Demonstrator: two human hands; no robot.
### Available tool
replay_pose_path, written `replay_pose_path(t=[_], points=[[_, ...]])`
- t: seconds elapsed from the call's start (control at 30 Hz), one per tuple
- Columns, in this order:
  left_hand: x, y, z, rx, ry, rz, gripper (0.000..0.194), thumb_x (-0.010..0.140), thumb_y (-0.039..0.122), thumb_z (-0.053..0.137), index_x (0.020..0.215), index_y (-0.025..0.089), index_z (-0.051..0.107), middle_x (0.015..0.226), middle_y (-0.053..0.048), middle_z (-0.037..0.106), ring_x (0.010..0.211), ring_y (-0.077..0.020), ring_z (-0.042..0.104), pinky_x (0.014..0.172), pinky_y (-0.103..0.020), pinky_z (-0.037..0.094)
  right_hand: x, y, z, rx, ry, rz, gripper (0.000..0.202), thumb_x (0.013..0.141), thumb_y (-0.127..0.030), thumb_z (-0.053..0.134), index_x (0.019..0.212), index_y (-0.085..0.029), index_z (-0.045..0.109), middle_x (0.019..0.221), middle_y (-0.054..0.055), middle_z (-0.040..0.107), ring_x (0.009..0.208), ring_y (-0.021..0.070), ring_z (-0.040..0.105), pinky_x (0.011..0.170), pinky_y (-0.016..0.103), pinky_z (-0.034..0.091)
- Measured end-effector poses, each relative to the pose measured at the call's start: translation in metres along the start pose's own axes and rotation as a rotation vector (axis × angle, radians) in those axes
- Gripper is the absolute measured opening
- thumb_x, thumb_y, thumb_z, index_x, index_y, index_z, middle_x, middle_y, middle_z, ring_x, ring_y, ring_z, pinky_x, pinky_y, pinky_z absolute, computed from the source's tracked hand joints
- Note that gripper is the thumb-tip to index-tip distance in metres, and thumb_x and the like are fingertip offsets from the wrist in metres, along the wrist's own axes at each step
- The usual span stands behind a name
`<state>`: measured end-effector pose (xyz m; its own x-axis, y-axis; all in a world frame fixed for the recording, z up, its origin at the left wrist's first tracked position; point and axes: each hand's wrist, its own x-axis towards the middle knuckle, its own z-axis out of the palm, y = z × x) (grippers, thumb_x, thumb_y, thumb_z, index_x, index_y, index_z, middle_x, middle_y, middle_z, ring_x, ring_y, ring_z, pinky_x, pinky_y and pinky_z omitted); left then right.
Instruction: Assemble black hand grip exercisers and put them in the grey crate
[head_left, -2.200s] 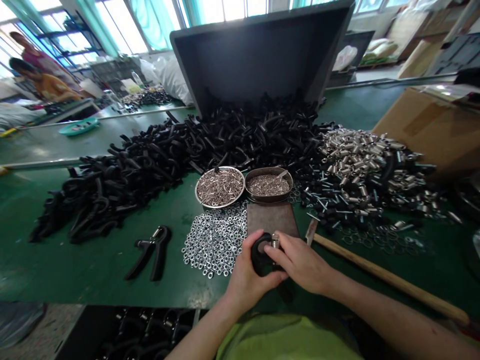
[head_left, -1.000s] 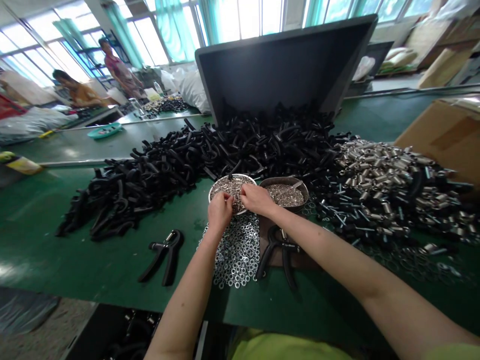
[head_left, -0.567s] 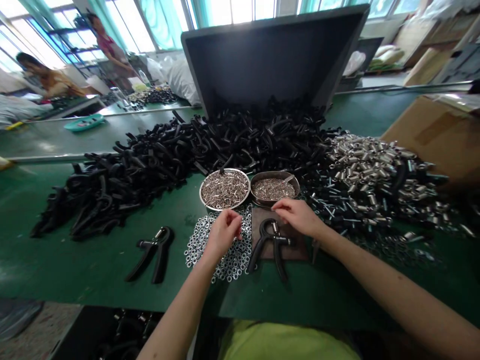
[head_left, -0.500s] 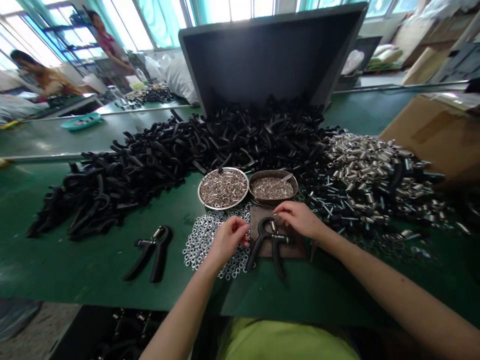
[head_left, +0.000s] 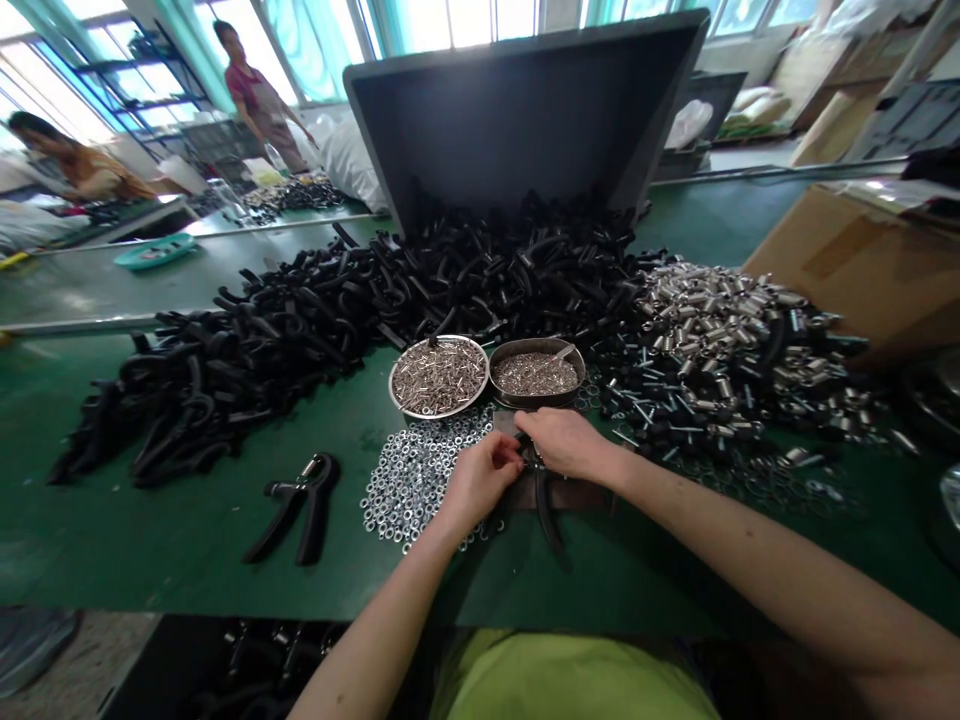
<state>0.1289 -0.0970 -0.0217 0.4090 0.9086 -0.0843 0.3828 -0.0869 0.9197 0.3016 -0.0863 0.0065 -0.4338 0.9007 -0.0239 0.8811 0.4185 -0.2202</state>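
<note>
Both hands meet over a black hand grip (head_left: 549, 510) that lies on a dark square plate (head_left: 581, 494). My left hand (head_left: 484, 478) is at its left side, thumb and fingers pinched together near its top. My right hand (head_left: 566, 440) bends over the top of the grip from the right, fingers closed. Whatever small piece is between the fingertips is hidden. A second black hand grip (head_left: 298, 505) with a small spring lies to the left. Loose metal nuts (head_left: 409, 485) spread beside my left hand.
A round dish of pins (head_left: 439, 376) and an oval tin of small parts (head_left: 538, 373) stand behind the hands. Farther back are heaped black handles (head_left: 300, 310), springs (head_left: 705, 320), a grey bin (head_left: 525, 120) and a cardboard box (head_left: 847, 260). Two people (head_left: 262, 105) are across the table.
My right hand has moved left and down onto the top of the grip. My left hand has shifted slightly right, now against it. The standing person has moved right in view.
</note>
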Motion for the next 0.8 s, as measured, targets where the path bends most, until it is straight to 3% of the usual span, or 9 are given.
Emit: replay_pose_path(t=[0.13, 0.27, 0.4, 0.5, 0.57, 0.67, 0.8], points=[[0.005, 0.009, 0.000, 0.178, -0.038, 0.040, 0.026, 0.070, 0.006, 0.056, 0.092, 0.020, 0.054, 0.075, 0.003, 0.066, 0.068, -0.0122, 0.062, 0.063, -0.021, 0.045, -0.019, 0.000, -0.006, -0.057, 0.018, 0.022, 0.023, 0.085, -0.015, 0.046, 0.107, -0.020, 0.052, 0.099, 0.007, 0.064, 0.092, 0.0197, 0.058, 0.070, 0.026, 0.042], [0.007, 0.027, 0.002, 0.507, -0.107, 0.134, 0.032, 0.073, 0.004, 0.053, 0.101, 0.020, 0.051, 0.080, 0.000, 0.067, 0.072, -0.0147, 0.063, 0.066, -0.024, 0.046, -0.077, 0.019, -0.006, -0.100, 0.076, 0.184, 0.023, 0.090, -0.026, 0.044, 0.111, -0.022, 0.051, 0.103, 0.007, 0.062, 0.094, 0.0204, 0.058, 0.071, 0.029, 0.045], [0.006, 0.045, 0.008, 0.953, -0.208, 0.339, 0.021, 0.083, 0.007, 0.046, 0.099, 0.018, 0.056, 0.084, -0.008, 0.066, 0.079, -0.0210, 0.061, 0.066, -0.029, 0.047, -0.151, 0.041, 0.017, -0.219, 0.025, 0.429, 0.021, 0.084, -0.037, 0.053, 0.096, -0.020, 0.055, 0.091, 0.007, 0.061, 0.082, 0.0242, 0.059, 0.060, 0.032, 0.045], [0.003, 0.041, 0.010, 1.029, -0.215, 0.434, 0.016, 0.085, 0.010, 0.048, 0.094, 0.018, 0.059, 0.079, -0.007, 0.065, 0.079, -0.0215, 0.061, 0.064, -0.028, 0.047, -0.183, 0.050, 0.038, -0.200, 0.043, 0.549, 0.019, 0.084, -0.036, 0.049, 0.087, -0.018, 0.055, 0.085, 0.009, 0.061, 0.079, 0.0252, 0.060, 0.065, 0.035, 0.046], [-0.001, 0.028, 0.010, 0.964, -0.106, 0.445, 0.015, 0.087, 0.015, 0.049, 0.095, 0.020, 0.061, 0.078, -0.005, 0.065, 0.077, -0.0196, 0.060, 0.066, -0.028, 0.048, -0.186, 0.048, 0.040, -0.104, 0.087, 0.606, 0.022, 0.087, -0.036, 0.043, 0.090, -0.018, 0.055, 0.086, 0.009, 0.063, 0.078, 0.0251, 0.061, 0.066, 0.035, 0.046], [-0.008, 0.004, 0.011, 0.816, 0.075, 0.499, 0.017, 0.089, 0.021, 0.048, 0.094, 0.020, 0.065, 0.092, -0.006, 0.068, 0.083, -0.0178, 0.060, 0.075, -0.030, 0.050, -0.166, 0.034, 0.022, 0.155, 0.193, 0.608, 0.028, 0.089, -0.038, 0.036, 0.103, -0.021, 0.054, 0.094, 0.008, 0.066, 0.079, 0.0235, 0.064, 0.065, 0.034, 0.047], [-0.017, -0.005, 0.015, 0.820, 0.111, 0.522, 0.023, 0.091, 0.020, 0.044, 0.093, 0.017, 0.067, 0.106, -0.007, 0.067, 0.089, -0.0196, 0.057, 0.079, -0.034, 0.051, -0.115, 0.010, -0.008, 0.463, 0.317, 0.458, 0.037, 0.092, -0.033, 0.028, 0.121, -0.020, 0.048, 0.099, 0.008, 0.067, 0.084, 0.0209, 0.064, 0.071, 0.031, 0.047]])
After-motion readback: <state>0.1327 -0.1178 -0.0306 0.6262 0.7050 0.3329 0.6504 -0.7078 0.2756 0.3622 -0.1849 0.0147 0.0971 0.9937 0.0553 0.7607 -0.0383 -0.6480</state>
